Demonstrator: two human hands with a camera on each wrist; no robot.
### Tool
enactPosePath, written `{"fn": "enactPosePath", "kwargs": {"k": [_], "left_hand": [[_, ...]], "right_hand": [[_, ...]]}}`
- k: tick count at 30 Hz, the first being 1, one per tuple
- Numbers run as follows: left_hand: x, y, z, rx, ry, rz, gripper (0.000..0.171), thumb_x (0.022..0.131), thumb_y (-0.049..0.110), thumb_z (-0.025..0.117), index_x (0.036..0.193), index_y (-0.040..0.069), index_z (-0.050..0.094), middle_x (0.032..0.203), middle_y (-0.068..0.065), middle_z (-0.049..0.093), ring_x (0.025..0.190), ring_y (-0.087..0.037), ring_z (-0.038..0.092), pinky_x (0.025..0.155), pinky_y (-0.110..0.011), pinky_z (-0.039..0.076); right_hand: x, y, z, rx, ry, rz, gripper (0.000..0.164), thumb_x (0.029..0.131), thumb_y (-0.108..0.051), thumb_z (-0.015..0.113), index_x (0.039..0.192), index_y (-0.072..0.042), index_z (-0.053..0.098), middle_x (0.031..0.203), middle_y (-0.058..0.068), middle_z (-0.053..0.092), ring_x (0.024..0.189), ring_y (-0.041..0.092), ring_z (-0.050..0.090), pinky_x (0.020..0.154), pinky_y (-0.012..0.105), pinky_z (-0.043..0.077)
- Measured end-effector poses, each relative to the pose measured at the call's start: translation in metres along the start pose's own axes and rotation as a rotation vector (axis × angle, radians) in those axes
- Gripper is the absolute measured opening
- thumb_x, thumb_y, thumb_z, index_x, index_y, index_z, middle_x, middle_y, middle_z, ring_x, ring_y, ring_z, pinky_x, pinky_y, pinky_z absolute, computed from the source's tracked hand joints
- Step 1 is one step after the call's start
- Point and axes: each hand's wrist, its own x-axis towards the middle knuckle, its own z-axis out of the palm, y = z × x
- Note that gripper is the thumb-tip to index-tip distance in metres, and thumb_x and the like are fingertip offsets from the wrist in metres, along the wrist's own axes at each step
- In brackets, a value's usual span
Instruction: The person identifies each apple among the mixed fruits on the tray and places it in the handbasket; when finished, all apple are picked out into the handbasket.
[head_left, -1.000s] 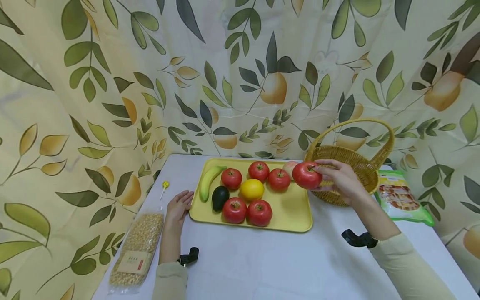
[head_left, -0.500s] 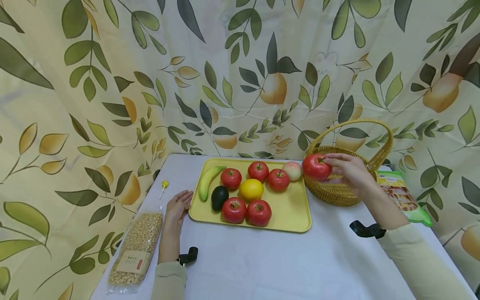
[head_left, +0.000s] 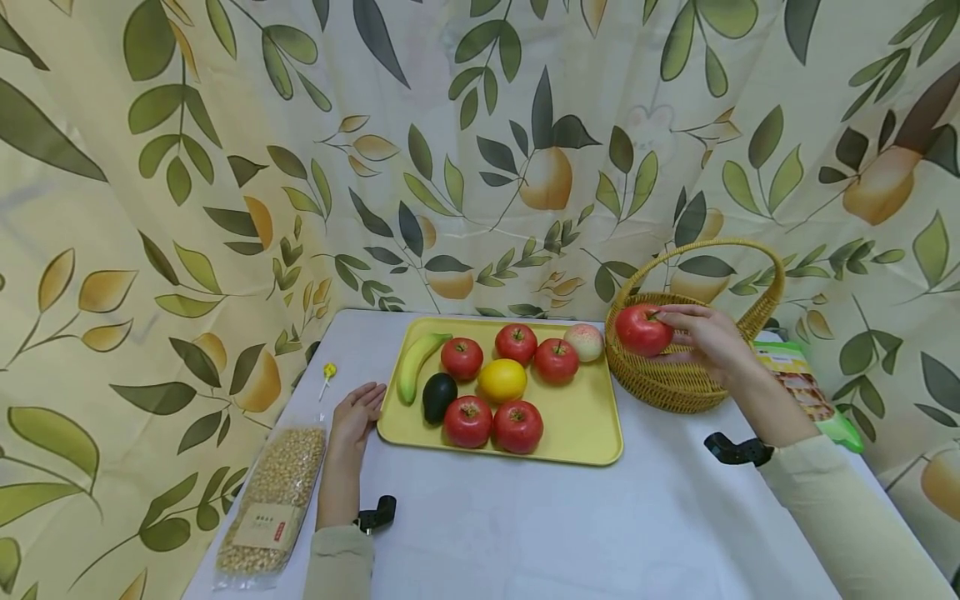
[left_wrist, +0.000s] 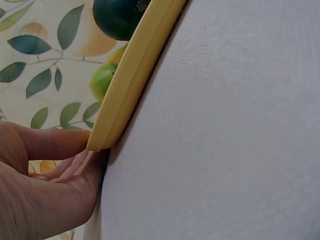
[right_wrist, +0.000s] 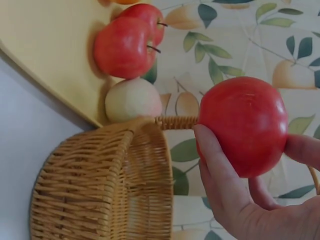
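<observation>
My right hand (head_left: 708, 337) grips a red apple (head_left: 643, 330) between thumb and fingers, in front of the wicker basket's handle and over its opening in the head view. The right wrist view shows the apple (right_wrist: 243, 127) held up beside the basket (right_wrist: 85, 185). My left hand (head_left: 358, 412) rests at the left edge of the yellow tray (head_left: 577, 433), its fairly straight fingers touching the rim (left_wrist: 102, 137). On the tray lie several red apples (head_left: 518, 426), a yellow lemon (head_left: 503, 381), a banana (head_left: 420, 367), a dark avocado (head_left: 439, 397) and a pale pink peach (head_left: 584, 342).
The woven basket (head_left: 667, 387) stands against the tray's right end. Behind my right arm lies a green-and-white snack bag (head_left: 798, 383). Left of my left arm are a clear bag of beige grains (head_left: 273, 492) and a yellow lollipop (head_left: 330, 369). A patterned curtain (head_left: 480, 167) hangs behind the table.
My right hand has carried the apple right and slightly up, from over the tray's right end to over the basket, uncovering the peach. The left hand has stayed at the tray.
</observation>
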Motion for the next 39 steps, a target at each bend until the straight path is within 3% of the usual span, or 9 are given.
{"fn": "enactPosePath", "kwargs": {"k": [9,18,35,39], "left_hand": [[0.0,0.0,0.0,0.001,-0.001,-0.006,0.07,0.09,-0.027,0.039,0.157,-0.005,0.037,0.155,-0.028,0.047,0.145,-0.035,0.047,0.119,-0.036,0.041],[-0.002,0.0,0.001,-0.007,-0.002,-0.001,0.07,0.09,-0.028,0.039,0.156,-0.006,0.037,0.155,-0.029,0.047,0.144,-0.037,0.047,0.119,-0.038,0.042],[-0.001,0.001,0.001,-0.005,-0.006,-0.004,0.07,0.09,-0.028,0.039,0.156,-0.007,0.036,0.155,-0.029,0.046,0.145,-0.037,0.046,0.121,-0.038,0.04],[-0.001,0.002,0.001,-0.006,-0.009,0.001,0.07,0.089,-0.027,0.038,0.156,-0.007,0.036,0.156,-0.029,0.045,0.146,-0.037,0.046,0.121,-0.038,0.04]], "right_hand": [[0.007,-0.002,-0.004,0.014,0.035,0.027,0.047,0.104,-0.034,0.064,0.141,-0.008,0.049,0.136,0.002,0.043,0.121,0.028,0.052,0.094,0.051,0.059],[0.016,-0.002,-0.011,-0.014,0.043,0.033,0.044,0.105,-0.032,0.061,0.139,-0.007,0.05,0.133,0.005,0.045,0.1,0.015,0.064,0.096,0.053,0.058],[0.034,0.0,-0.023,0.01,0.032,0.054,0.06,0.109,-0.026,0.054,0.156,0.004,0.032,0.134,0.01,0.042,0.09,0.01,0.066,0.097,0.056,0.056],[0.041,0.002,-0.025,-0.006,0.052,0.062,0.061,0.109,-0.026,0.053,0.157,0.005,0.031,0.134,0.011,0.041,0.098,0.016,0.064,0.096,0.055,0.058]]}}
